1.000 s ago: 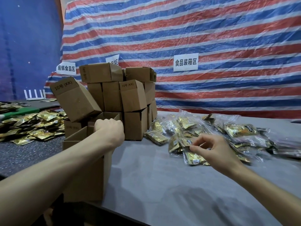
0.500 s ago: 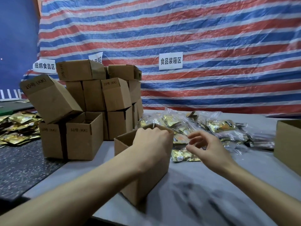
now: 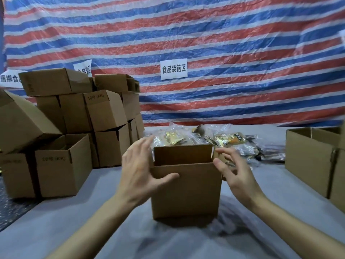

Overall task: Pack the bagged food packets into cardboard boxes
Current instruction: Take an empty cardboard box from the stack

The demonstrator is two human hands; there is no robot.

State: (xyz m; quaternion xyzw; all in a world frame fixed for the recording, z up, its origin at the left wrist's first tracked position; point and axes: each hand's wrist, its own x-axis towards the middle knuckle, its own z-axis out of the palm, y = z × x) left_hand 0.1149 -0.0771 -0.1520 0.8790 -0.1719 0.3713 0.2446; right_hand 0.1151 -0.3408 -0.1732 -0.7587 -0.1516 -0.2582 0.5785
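Observation:
An open cardboard box (image 3: 184, 191) stands upright on the grey table (image 3: 93, 202), straight in front of me. My left hand (image 3: 139, 172) is at the box's left side with fingers spread; its thumb lies across the front wall near the top. My right hand (image 3: 235, 174) hovers at the box's right top corner, fingers spread and holding nothing. Behind the box lies a heap of clear bags with gold food packets (image 3: 229, 141); the box hides part of it.
A stack of cardboard boxes (image 3: 78, 116) fills the left, some open, one tilted at the far left. More open boxes (image 3: 313, 161) stand at the right edge. A striped tarp with paper signs (image 3: 173, 69) hangs behind the table.
My left hand brought the box from the left stack to the table's middle and let go of its rim. My right hand drew back from the packets to the box's right corner.

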